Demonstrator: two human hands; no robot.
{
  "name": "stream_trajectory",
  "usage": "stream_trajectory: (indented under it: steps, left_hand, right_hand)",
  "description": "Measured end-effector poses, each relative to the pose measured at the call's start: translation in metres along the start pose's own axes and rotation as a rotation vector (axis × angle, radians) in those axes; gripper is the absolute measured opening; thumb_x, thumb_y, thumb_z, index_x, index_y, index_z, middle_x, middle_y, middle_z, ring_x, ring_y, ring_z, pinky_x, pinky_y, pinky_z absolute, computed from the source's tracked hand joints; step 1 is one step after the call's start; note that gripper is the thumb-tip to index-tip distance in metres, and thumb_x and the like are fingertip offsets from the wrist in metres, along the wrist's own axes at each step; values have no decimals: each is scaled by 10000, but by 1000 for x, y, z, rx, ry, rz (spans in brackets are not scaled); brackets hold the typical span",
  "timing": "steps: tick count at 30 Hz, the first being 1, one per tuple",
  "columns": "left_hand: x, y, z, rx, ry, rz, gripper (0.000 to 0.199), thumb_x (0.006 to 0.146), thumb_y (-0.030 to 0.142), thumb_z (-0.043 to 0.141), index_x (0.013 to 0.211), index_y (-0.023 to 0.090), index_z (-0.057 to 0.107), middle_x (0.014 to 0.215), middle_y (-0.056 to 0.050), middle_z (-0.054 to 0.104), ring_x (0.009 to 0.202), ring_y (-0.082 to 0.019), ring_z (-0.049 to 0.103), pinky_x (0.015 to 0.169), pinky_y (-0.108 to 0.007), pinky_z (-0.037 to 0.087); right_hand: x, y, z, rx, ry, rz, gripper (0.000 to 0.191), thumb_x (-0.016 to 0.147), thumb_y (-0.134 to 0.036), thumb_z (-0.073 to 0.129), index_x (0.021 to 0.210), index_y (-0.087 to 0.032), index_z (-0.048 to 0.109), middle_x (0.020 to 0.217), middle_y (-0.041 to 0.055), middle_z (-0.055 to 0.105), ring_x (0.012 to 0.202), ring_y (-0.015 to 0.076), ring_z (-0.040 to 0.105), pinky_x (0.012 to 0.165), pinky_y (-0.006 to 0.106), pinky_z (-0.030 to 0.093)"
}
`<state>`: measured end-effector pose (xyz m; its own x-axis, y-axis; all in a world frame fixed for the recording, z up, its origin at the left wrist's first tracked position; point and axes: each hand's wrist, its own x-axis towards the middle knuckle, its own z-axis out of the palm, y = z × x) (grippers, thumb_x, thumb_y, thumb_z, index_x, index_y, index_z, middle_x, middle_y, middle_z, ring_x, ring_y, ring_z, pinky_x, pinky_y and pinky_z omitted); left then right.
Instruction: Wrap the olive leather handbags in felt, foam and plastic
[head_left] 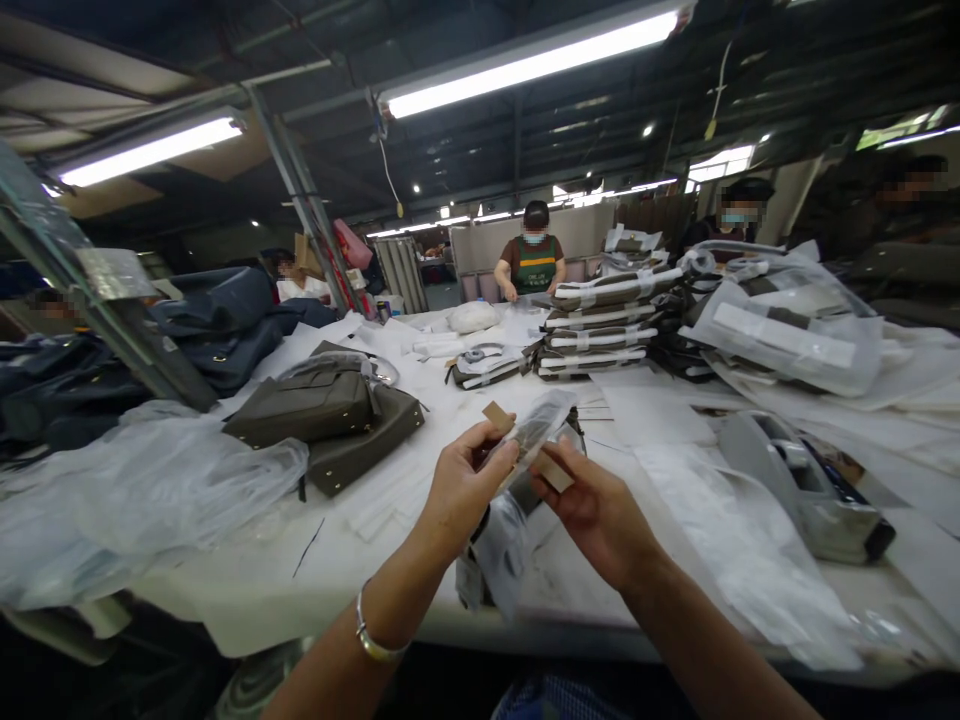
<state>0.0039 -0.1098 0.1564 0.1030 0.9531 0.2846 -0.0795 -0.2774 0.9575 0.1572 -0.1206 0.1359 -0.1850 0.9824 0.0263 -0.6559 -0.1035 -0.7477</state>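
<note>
Over the near edge of the table, my left hand (469, 475) pinches a tan cardboard piece (497, 416) between thumb and fingers. My right hand (604, 510) is closed on tan cardboard (553, 470) too; whether both ends belong to one strip I cannot tell. Clear plastic film (541, 422) spans the gap between the hands, and the fingertips of my left hand touch it. Just beneath them lies a dark item partly wrapped in translucent plastic (504, 545), largely covered by my hands.
Olive-brown handbags (322, 405) lie to the left beside crumpled plastic bags (142, 490). Stacked wrapped bags (596, 335) rise beyond my hands. A grey tape dispenser (802, 490) stands at right, near plastic sleeves (750, 550). Across the table, a person in a green apron (534, 265) works.
</note>
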Motion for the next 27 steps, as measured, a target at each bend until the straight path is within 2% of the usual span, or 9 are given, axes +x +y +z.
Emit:
stream_trajectory:
  steps: [2, 4, 9, 14, 20, 24, 27]
  left_hand:
    - [0, -2, -1, 42, 10, 9, 358, 857, 376, 691, 1156, 178, 691, 1066, -56, 712, 1026, -210, 641, 909, -293, 485]
    - [0, -2, -2, 82, 20, 37, 322, 864, 373, 677, 1124, 184, 709, 1076, -56, 719, 1028, -218, 650, 909, -302, 494]
    - [-5, -1, 0, 211, 56, 131, 308, 888, 362, 644, 1151, 209, 695, 1156, -68, 703, 1045, -222, 653, 921, -313, 503]
    - [-13, -2, 6, 365, 113, 243, 247, 910, 315, 620, 1133, 232, 687, 1134, -66, 690, 1053, -228, 646, 932, -327, 503]
    - [-17, -1, 14, 613, 199, 414, 211, 914, 209, 587, 1093, 233, 696, 1094, -48, 698, 1057, -204, 634, 960, -319, 485]
    - [-20, 7, 12, 724, 136, 436, 257, 917, 213, 574, 1150, 234, 678, 1142, -51, 705, 1072, -210, 645, 959, -319, 496]
    - [-20, 12, 8, 863, 117, 473, 271, 917, 231, 583, 1170, 231, 679, 1146, -53, 721, 1051, -216, 673, 937, -309, 515]
  right_hand:
    - [-1, 1, -5, 63, -4, 14, 242, 826, -422, 718, 936, -214, 774, 1124, 51, 716, 1022, 212, 644, 950, 359, 533]
    - [-2, 3, -6, 46, -12, 12, 263, 793, -384, 755, 987, -207, 774, 1167, 55, 705, 1082, 221, 639, 1002, 352, 519]
    - [-1, 12, 2, -46, -43, -64, 316, 762, -352, 807, 1049, -227, 761, 1130, 57, 721, 1130, 210, 628, 1030, 314, 480]
    - [2, 21, 10, -21, 50, -144, 229, 742, -353, 827, 926, -236, 754, 1019, 30, 732, 986, 179, 656, 943, 311, 505]
    - [5, 29, 13, -52, 58, -223, 206, 814, -385, 760, 921, -218, 704, 903, 1, 685, 883, 153, 621, 842, 276, 504]
    - [7, 30, 12, -144, 75, -260, 249, 828, -426, 735, 916, -203, 664, 898, 10, 660, 845, 158, 583, 772, 274, 485]
    - [7, 32, 12, -177, 97, -280, 270, 814, -432, 747, 864, -193, 631, 814, -7, 615, 748, 129, 534, 684, 249, 449]
